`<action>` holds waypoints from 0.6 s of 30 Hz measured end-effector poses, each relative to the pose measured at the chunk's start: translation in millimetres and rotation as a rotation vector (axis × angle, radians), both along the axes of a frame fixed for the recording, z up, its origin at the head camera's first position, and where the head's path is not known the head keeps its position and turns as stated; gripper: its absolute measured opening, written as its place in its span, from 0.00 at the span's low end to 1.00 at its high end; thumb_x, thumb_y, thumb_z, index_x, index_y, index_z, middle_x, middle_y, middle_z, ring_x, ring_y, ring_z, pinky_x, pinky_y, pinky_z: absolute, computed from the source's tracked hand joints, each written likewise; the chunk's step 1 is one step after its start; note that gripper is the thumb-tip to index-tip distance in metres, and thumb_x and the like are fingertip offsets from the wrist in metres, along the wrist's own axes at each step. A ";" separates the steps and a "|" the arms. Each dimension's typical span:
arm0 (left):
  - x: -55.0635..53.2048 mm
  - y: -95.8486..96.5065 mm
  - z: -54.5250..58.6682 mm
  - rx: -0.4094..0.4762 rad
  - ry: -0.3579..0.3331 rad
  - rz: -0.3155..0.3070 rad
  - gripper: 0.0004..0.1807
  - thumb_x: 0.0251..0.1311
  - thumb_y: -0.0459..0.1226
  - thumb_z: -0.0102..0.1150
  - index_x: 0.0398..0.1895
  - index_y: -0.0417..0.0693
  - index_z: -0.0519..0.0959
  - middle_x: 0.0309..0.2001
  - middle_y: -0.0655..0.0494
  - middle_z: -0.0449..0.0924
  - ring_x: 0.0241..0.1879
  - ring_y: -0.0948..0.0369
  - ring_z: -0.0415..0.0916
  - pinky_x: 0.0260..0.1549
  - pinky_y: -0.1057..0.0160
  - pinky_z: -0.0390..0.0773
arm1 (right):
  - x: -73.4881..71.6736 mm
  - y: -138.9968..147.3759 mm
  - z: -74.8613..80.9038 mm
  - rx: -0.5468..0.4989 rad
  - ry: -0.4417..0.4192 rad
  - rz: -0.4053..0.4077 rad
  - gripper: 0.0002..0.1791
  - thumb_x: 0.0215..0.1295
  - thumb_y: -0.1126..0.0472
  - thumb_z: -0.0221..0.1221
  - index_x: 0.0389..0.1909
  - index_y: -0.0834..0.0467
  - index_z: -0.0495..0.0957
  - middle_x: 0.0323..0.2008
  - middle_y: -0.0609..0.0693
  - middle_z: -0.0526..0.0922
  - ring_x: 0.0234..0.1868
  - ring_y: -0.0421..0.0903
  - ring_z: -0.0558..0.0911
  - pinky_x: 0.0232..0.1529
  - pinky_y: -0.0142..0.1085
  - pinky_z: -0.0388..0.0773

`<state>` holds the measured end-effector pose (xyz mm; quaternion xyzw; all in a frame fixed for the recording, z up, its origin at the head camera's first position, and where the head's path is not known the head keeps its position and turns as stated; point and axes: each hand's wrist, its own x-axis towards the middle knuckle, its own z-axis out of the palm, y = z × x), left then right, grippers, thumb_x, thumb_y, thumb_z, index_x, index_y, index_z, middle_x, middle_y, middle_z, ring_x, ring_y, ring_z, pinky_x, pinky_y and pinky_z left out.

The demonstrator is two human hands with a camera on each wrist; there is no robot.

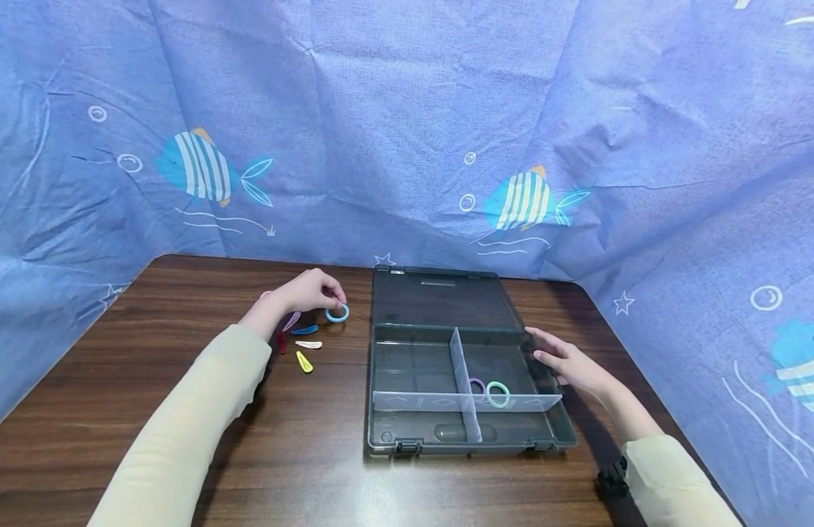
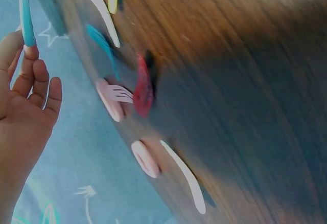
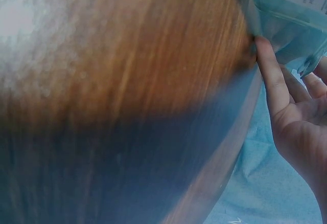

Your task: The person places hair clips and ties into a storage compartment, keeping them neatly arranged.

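Note:
My left hand [image 1: 312,291] pinches a light blue hair tie [image 2: 27,22] between thumb and fingertips, at the far left of the table. Around it lie a blue snap hair clip [image 1: 304,330], a white clip [image 1: 309,344], a yellow clip [image 1: 304,361] and a red clip [image 2: 143,88]. On the right, my right hand [image 1: 574,366] touches the side of a dark see-through box [image 1: 469,449], fingers loosely extended. Inside one compartment are a purple hair tie [image 1: 474,380] and a mint green hair tie [image 1: 498,383].
The box lid [image 1: 443,300] lies folded back behind it. Pale dividers [image 1: 458,362] split the box into compartments. Two pink hair ties [image 2: 145,159] and another pale clip [image 2: 186,178] show in the left wrist view. A blue fish-print cloth [image 1: 407,132] hangs behind the table.

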<state>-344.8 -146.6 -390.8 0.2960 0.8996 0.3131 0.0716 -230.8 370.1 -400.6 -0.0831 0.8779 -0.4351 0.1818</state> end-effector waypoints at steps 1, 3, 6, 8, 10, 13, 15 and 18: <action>0.7 1.4 1.3 0.004 0.000 0.002 0.04 0.56 0.34 0.62 0.29 0.51 0.84 0.29 0.61 0.83 0.31 0.62 0.72 0.37 0.62 0.72 | 0.1 0.1 -0.1 0.000 0.000 0.000 0.32 0.73 0.51 0.46 0.74 0.49 0.48 0.73 0.62 0.46 0.68 0.68 0.56 0.46 0.60 0.74; 2.0 3.9 3.9 0.017 0.012 -0.009 0.04 0.56 0.33 0.61 0.29 0.50 0.84 0.29 0.61 0.83 0.31 0.62 0.72 0.36 0.62 0.72 | 0.1 0.3 -0.3 0.000 0.002 -0.001 0.32 0.73 0.51 0.46 0.74 0.49 0.48 0.73 0.62 0.46 0.68 0.68 0.56 0.46 0.59 0.74; 4.8 7.9 9.0 0.036 0.030 -0.023 0.03 0.56 0.33 0.61 0.29 0.49 0.83 0.29 0.60 0.82 0.30 0.62 0.72 0.36 0.62 0.72 | 0.3 0.4 -0.3 -0.004 0.000 -0.001 0.32 0.73 0.51 0.46 0.74 0.49 0.48 0.73 0.62 0.45 0.68 0.68 0.56 0.46 0.59 0.74; 6.5 10.5 12.5 0.054 0.042 -0.032 0.02 0.56 0.33 0.61 0.29 0.48 0.82 0.28 0.60 0.81 0.30 0.62 0.72 0.35 0.63 0.72 | 0.5 0.3 0.0 -0.009 -0.003 -0.002 0.32 0.73 0.51 0.46 0.74 0.49 0.48 0.73 0.62 0.45 0.68 0.68 0.56 0.46 0.59 0.73; 8.4 13.6 16.0 0.071 0.046 -0.031 0.01 0.56 0.34 0.62 0.29 0.47 0.82 0.27 0.60 0.80 0.29 0.62 0.72 0.34 0.63 0.71 | 0.8 0.2 0.3 -0.011 -0.006 -0.003 0.32 0.73 0.52 0.46 0.74 0.49 0.48 0.73 0.62 0.44 0.68 0.68 0.56 0.47 0.60 0.73; 11.0 17.7 20.4 0.094 0.060 -0.036 0.02 0.55 0.35 0.62 0.29 0.46 0.83 0.26 0.61 0.80 0.29 0.62 0.72 0.33 0.64 0.71 | 0.8 0.1 0.4 -0.011 -0.006 -0.003 0.32 0.73 0.51 0.46 0.74 0.49 0.48 0.73 0.62 0.44 0.68 0.68 0.56 0.47 0.60 0.73; 13.0 20.4 23.8 0.112 0.070 -0.043 0.02 0.55 0.34 0.63 0.30 0.45 0.83 0.26 0.60 0.80 0.29 0.62 0.72 0.33 0.64 0.71 | 0.7 0.2 0.3 -0.011 -0.005 -0.003 0.32 0.73 0.51 0.46 0.74 0.49 0.48 0.73 0.62 0.44 0.68 0.68 0.56 0.47 0.59 0.73; 15.4 24.3 28.6 0.135 0.085 -0.052 0.02 0.55 0.34 0.62 0.30 0.46 0.83 0.26 0.59 0.80 0.28 0.61 0.71 0.31 0.64 0.70 | 0.8 0.3 -0.1 -0.013 -0.005 -0.001 0.32 0.73 0.51 0.47 0.74 0.49 0.48 0.73 0.61 0.44 0.68 0.68 0.56 0.47 0.59 0.74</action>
